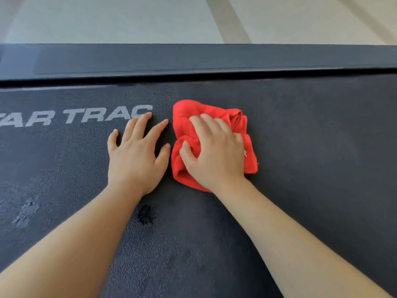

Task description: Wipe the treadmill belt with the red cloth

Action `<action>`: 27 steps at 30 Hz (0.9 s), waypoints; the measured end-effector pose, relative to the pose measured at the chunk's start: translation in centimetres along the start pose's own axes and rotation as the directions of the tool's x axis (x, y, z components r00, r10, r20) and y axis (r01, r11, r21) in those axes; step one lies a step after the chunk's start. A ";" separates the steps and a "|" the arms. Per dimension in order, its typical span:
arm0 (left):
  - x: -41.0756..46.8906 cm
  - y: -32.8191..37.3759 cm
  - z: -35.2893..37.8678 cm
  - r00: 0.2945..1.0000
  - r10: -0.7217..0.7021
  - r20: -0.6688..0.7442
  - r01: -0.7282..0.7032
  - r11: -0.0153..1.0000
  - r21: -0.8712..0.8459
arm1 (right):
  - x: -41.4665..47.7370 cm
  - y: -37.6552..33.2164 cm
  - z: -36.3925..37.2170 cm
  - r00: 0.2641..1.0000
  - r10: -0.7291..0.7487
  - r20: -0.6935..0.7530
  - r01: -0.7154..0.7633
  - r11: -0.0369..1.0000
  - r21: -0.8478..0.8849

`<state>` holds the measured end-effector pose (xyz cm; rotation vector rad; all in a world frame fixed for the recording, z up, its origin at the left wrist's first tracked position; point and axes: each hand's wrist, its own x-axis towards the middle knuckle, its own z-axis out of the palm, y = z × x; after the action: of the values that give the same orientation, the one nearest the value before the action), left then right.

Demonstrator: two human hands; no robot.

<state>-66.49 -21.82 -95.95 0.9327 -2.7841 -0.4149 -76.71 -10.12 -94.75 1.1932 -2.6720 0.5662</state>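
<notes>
Head view shows the right hand (214, 151) gripping the bunched red cloth (184, 117) on the treadmill belt (311, 136); just beside it, the left hand (137, 151) rests flat, fingers spread.

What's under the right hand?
The bunched red cloth, which the right hand grips against the treadmill belt. The belt patch beneath the cloth is covered, unseen.

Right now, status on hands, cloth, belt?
Left hand flat on treadmill belt, holding nothing. Right hand grips bunched red cloth against belt. Dark spot by left forearm; no obstacle seen.
</notes>
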 end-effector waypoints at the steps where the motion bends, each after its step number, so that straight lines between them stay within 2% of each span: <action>1: 0.0 0.0 -0.1 1.000 0.000 -0.005 0.000 1.000 -0.015 | -1.6 -0.2 -0.4 1.000 0.002 -0.015 -0.002 1.000 0.005; 6: 0.0 0.0 -0.5 0.999 -0.005 -0.038 -0.001 0.988 -0.157 | -6.1 -1.1 -1.5 1.000 0.020 -0.022 -0.021 0.999 -0.032; 9: -0.3 -1.4 -1.6 0.997 0.063 0.042 -0.053 0.977 -0.205 | -5.6 -1.3 -1.7 0.999 0.036 0.030 -0.035 0.999 -0.040; 14: -2.4 -7.5 -3.2 0.998 -0.006 0.062 0.001 0.997 0.082 | -5.2 -1.9 -1.2 0.998 0.058 -0.015 -0.058 0.998 -0.038; 27: -2.2 -7.9 -2.7 1.000 0.000 0.009 -0.001 0.998 0.063 | 8.3 -5.8 4.4 0.999 0.038 0.033 -0.038 0.999 -0.027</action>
<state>-59.61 -27.08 -96.07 0.9456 -2.8201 -0.3343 -77.87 -21.09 -94.76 1.1570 -2.7263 0.5193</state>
